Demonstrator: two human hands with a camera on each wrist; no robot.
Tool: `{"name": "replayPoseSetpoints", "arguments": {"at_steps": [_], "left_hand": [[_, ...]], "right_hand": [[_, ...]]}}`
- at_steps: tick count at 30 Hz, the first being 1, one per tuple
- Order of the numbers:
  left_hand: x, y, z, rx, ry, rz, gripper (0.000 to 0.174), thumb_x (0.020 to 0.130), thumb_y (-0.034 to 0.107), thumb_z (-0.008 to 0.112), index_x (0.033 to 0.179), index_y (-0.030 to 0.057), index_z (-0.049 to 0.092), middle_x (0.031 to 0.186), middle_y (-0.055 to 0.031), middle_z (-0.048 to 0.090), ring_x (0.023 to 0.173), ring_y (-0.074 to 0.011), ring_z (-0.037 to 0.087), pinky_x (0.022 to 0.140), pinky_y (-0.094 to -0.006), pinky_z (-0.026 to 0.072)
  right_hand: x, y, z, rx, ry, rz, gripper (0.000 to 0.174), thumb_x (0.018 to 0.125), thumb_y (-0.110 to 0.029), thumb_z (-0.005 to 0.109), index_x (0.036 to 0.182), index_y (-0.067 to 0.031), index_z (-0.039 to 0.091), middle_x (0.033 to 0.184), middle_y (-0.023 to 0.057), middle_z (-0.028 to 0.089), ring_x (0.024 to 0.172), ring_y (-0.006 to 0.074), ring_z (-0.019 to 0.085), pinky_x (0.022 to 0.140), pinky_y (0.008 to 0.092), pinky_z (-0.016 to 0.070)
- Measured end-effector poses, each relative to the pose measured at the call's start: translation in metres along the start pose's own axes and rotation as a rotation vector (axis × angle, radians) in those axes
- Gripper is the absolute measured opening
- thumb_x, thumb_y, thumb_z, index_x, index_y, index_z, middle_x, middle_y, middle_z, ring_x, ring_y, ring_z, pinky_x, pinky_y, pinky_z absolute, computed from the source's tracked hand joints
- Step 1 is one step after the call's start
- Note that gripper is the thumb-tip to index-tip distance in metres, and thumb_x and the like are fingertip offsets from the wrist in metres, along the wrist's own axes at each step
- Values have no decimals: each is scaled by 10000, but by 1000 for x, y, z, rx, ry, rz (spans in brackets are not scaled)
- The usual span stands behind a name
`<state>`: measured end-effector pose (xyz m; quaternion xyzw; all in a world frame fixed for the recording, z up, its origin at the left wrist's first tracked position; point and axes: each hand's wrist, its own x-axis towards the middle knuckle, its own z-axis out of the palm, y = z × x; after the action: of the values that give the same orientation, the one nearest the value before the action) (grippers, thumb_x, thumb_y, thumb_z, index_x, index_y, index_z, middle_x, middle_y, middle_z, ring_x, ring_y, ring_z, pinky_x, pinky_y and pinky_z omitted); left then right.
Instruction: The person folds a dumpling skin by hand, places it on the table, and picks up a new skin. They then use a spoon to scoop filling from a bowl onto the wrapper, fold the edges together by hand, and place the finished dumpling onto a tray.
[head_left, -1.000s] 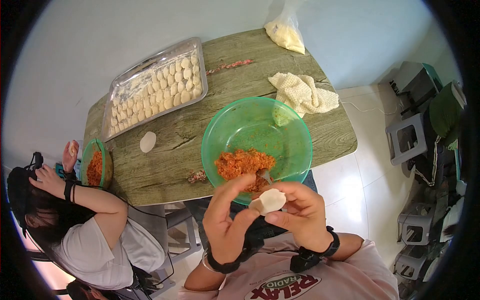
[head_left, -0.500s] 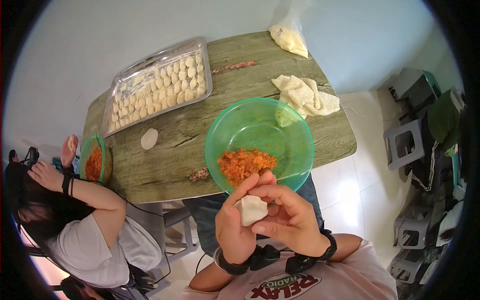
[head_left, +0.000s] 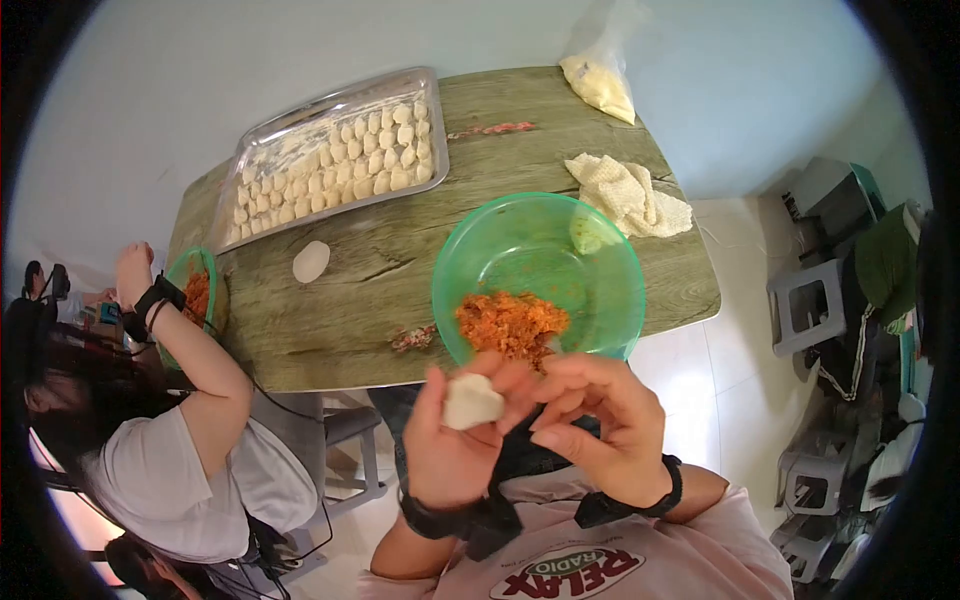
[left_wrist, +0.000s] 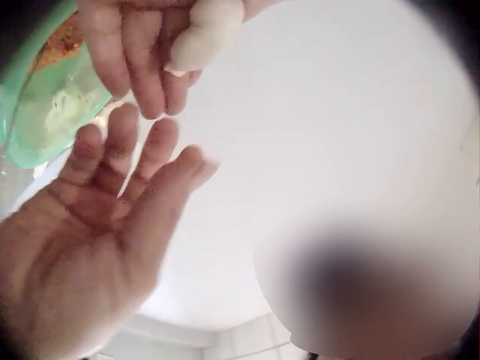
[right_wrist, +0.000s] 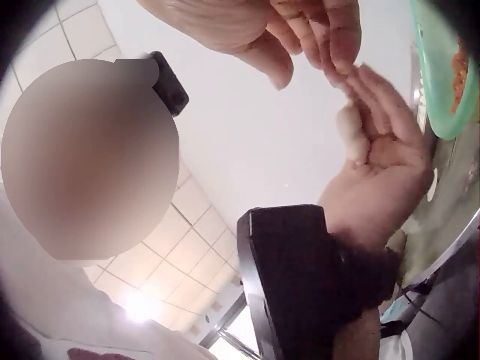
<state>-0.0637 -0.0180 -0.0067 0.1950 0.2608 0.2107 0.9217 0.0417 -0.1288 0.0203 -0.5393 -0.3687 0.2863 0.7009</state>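
Observation:
A white filled dough piece (head_left: 472, 402) lies on my left hand (head_left: 455, 455), whose palm faces up with the thumb beside the dough. In the left wrist view the fingers of that left hand (left_wrist: 146, 45) are nearly straight beside the dough (left_wrist: 208, 37). My right hand (head_left: 612, 430) is just to the right, its fingers loosely bent and holding nothing; the right wrist view shows this right hand (right_wrist: 277, 30) with fingertips close to the left fingers. Both hands are at the near rim of a green bowl (head_left: 600, 300) with orange-red filling (head_left: 512, 322).
A metal tray (head_left: 437, 150) with rows of dough pieces stands at the back left. One flat wrapper (head_left: 311, 262) lies on the wooden table (head_left: 370, 330). A cloth (head_left: 628, 197) and a plastic bag (head_left: 600, 88) lie at the right. Another person (head_left: 190, 450) sits left beside a second bowl (head_left: 215, 310).
My hands have moved apart slightly, and the dough, earlier between the fingers of both, now rests on the left hand alone. The other person's raised hand has moved; the head view has shifted.

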Motion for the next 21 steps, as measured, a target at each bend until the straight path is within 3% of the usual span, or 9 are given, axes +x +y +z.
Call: {"name": "replayPoseSetpoints", "arguments": {"at_steps": [2,4,6,11,14,16,17,19,21], "left_hand": [[3,9,-4,-429,-233,32,532,972,446,267,1207,21,484,1131,-161,588,1015,-273,581,913,-418,437],[-3,10,-1,-368,-107,34,519,968,461,266,1227,63,477,1158,-165,583,978,-271,595,866,-403,450],[-5,5,-7,-430,-243,-178,529,966,466,268,1219,54,483,1168,-161,585,956,-266,600,811,-374,456],[-10,5,8,-439,-156,-90,480,967,444,294,1149,77,543,1054,-114,640,766,-225,600,658,-321,468],[-9,-2,7,-448,-167,-375,485,969,444,284,1149,74,542,1082,-105,630,777,-216,590,656,-301,455],[-7,-1,8,-487,-426,-331,514,968,456,268,1176,67,531,1141,-120,599,750,-207,579,645,-303,444],[-8,-6,13,-487,-425,-331,514,968,456,268,1176,67,531,1141,-120,599,750,-207,579,645,-303,444],[-10,-17,26,-276,-62,-237,537,968,459,251,1201,54,517,1169,-127,577,685,-205,560,600,-298,421],[-10,-18,26,-218,-168,-241,536,969,448,250,1204,43,512,1166,-139,573,674,-211,564,587,-301,418]], "right_hand": [[-2,-4,-4,-4,8,19,483,771,7,687,1209,3,484,1050,82,557,836,154,611,700,241,506],[-2,-5,-5,32,-3,22,471,781,1,678,1210,3,482,1081,84,534,899,156,585,729,252,494],[0,-4,-4,68,-10,27,460,792,-4,670,1211,2,480,1111,86,512,963,159,559,758,263,481],[4,1,0,278,0,91,450,846,-98,632,1244,-1,445,1162,77,491,1113,168,465,928,332,394],[7,-1,3,425,-28,217,481,866,-198,616,1261,0,426,1170,80,503,1107,172,476,960,323,365],[7,-4,6,489,-14,306,481,869,-223,606,1257,2,432,1170,84,511,1099,172,486,950,315,377],[7,-4,6,553,0,396,482,873,-248,596,1253,4,439,1170,88,519,1091,173,495,940,308,389],[5,7,6,611,-8,435,471,874,-242,588,1246,10,446,1170,111,528,1088,185,506,932,305,404],[9,4,11,722,-4,461,415,878,-212,562,1199,37,482,1136,188,558,1051,226,551,887,308,460]]}}
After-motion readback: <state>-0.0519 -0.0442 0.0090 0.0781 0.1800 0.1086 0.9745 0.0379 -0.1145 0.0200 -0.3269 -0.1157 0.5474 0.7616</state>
